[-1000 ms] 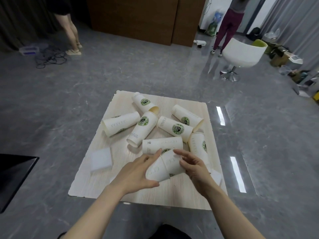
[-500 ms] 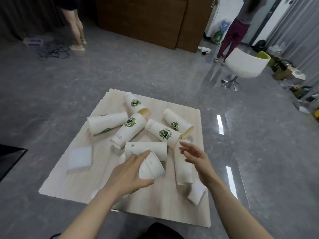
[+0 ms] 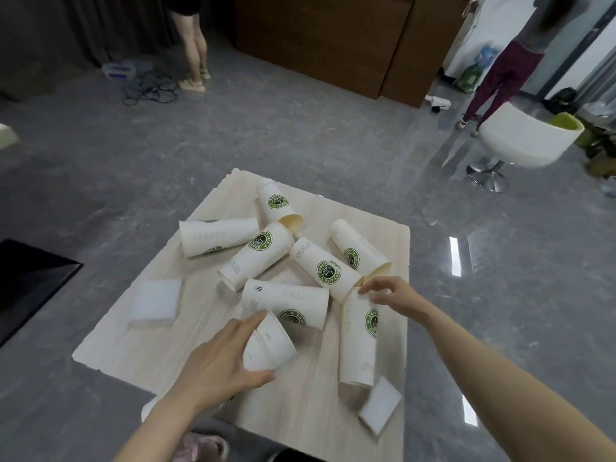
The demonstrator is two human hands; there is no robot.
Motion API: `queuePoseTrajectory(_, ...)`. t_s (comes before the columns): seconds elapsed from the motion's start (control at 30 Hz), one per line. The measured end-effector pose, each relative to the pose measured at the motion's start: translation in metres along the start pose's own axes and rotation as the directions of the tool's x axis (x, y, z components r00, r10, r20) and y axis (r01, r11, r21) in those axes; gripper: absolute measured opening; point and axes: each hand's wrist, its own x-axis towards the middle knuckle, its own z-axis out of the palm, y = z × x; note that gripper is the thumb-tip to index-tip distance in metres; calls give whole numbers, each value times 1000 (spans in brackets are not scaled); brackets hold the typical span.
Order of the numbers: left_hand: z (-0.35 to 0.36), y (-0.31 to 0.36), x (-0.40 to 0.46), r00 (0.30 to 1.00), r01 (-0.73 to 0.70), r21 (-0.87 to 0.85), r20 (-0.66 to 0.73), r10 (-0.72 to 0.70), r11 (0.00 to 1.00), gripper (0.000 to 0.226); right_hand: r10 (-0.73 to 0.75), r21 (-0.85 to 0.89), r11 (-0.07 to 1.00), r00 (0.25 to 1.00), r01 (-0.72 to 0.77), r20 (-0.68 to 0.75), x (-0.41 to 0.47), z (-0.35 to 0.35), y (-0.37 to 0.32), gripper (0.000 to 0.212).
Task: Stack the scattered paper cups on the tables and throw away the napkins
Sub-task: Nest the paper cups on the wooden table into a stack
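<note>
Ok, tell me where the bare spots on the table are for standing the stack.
Bare wood lies along the near edge of the table, between the left hand and the right napkin, and in the far right corner. The middle is crowded with cups.

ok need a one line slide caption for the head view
Left hand grips nested paper cups while right hand reaches a lying cup on the wooden table.

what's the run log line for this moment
left hand grips nested paper cups | right hand touches lying cup rim | napkins untouched on table
</note>
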Motion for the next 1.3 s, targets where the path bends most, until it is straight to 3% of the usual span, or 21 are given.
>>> queuePoseTrajectory(0.23, -3, -1, 13, 1000, -23, -11, 14, 23, 1000, 92, -19, 186, 982, 1000, 21, -14, -31, -5, -8, 26)
queuePoseTrajectory(0.33, -3, 1, 18, 998, -52, -1, 27, 52, 999, 93, -16, 285, 958, 996, 41, -90, -52, -12, -12, 24)
queuePoseTrajectory(0.47, -2, 6, 19, 996, -91, -14, 23, 91, 996, 94, 81, 522, 848, 951, 91, -298, -69, -10, -12, 28)
queuePoseTrajectory(0.63, 3, 9, 19, 990, -137, -7, 42, 138, 990, 96, 120, 696, 689, 915, 203, -386, -81, 14, -23, 28)
queuePoseTrajectory(0.9, 5, 11, 10, 985, -174, -2, 1, 174, 985, 97, 10, 728, 653, 959, 208, -282, -96, 63, -45, 29)
queuePoseTrajectory(1.1, 5, 16, 4, 979, -204, 62, 20, 203, 977, 99, -73, 691, 704, 985, 163, -158, -107, 120, -62, 33)
queuePoseTrajectory(1.3, 11, 16, -1, 990, -144, 95, 16, 143, 985, 107, -119, 705, 691, 988, 156, -102, -110, 156, -78, 32)
